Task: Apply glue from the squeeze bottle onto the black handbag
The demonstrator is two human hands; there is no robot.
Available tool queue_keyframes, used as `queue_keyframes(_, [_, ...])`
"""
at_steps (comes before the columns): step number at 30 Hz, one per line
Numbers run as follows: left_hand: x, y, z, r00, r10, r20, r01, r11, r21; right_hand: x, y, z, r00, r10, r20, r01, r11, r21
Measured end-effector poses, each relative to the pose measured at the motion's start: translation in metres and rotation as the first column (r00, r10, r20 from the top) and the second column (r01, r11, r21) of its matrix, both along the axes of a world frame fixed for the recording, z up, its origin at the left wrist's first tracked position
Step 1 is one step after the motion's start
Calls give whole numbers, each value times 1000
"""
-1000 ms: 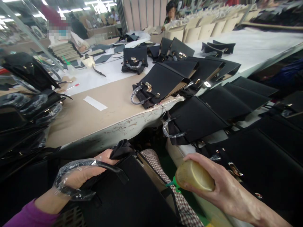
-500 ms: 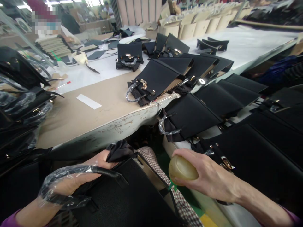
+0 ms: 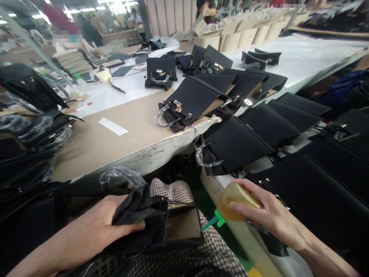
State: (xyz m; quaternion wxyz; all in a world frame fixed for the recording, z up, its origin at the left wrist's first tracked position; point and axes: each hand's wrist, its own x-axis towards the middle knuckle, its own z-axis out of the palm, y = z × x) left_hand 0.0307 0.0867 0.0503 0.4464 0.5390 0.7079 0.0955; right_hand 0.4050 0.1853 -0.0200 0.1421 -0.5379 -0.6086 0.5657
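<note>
My left hand (image 3: pixel 115 221) is closed on the dark cloth lining (image 3: pixel 138 207) bunched at the mouth of a black handbag (image 3: pixel 180 246) on my lap. The bag's open side faces up and shows a brown inner wall (image 3: pixel 184 225). Behind my left hand its plastic-wrapped handle (image 3: pixel 122 175) stands up. My right hand (image 3: pixel 265 211) grips an amber squeeze bottle (image 3: pixel 238 200), tilted so that its green nozzle (image 3: pixel 215 219) points down left. The nozzle's tip is at the bag's right edge; I cannot tell whether it touches.
Finished-looking black handbags (image 3: pixel 196 100) lie in an overlapping row on the table (image 3: pixel 86 154). More black bags (image 3: pixel 239 142) rest on a lower surface to my right, and others are piled (image 3: pixel 25 138) at left. A white strip (image 3: pixel 113 126) lies on the tabletop. A person stands at back left.
The bag has turned so its opening faces me, and its handle has swung to the far side. My left hand now grips the lining from above. The bottle has moved right and its nozzle tilts left.
</note>
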Motion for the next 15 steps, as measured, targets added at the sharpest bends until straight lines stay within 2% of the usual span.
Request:
queue_keyframes(2, [-3,-16,-12,998,12,-64,-10,999,35,8,-16,-14,974,-182,-135,165,978,-127])
queue_keyframes(3, [-2,-22,-17,993,78,-86,-74,996,46,11,-25,-22,929,-289,-232,247,949,-193])
queue_keyframes(5, [1,-31,-22,964,250,-94,-244,967,77,12,-43,-37,765,-501,-404,337,847,-412])
queue_keyframes(7, [5,-32,-21,946,323,-17,-321,943,87,10,-55,-51,563,-663,-494,290,718,-633])
queue_keyframes(9, [6,-26,-18,962,251,109,-258,964,58,0,-55,-59,388,-771,-505,208,607,-767])
queue_keyframes(10, [4,-23,-17,965,206,160,-217,975,55,-7,-50,-60,323,-791,-520,168,588,-791])
queue_keyframes(11, [2,-20,-16,965,179,191,-195,978,68,-17,-43,-59,288,-786,-547,133,599,-790])
queue_keyframes(12, [-2,-18,-17,965,169,202,-189,978,85,-28,-33,-57,279,-758,-589,100,633,-768])
queue_keyframes(13, [-6,-17,-18,966,165,201,-186,978,93,-42,-21,-53,288,-714,-638,78,682,-728])
queue_keyframes(15, [-16,-17,-21,971,152,184,-169,983,76,-74,5,-47,365,-603,-709,13,765,-644])
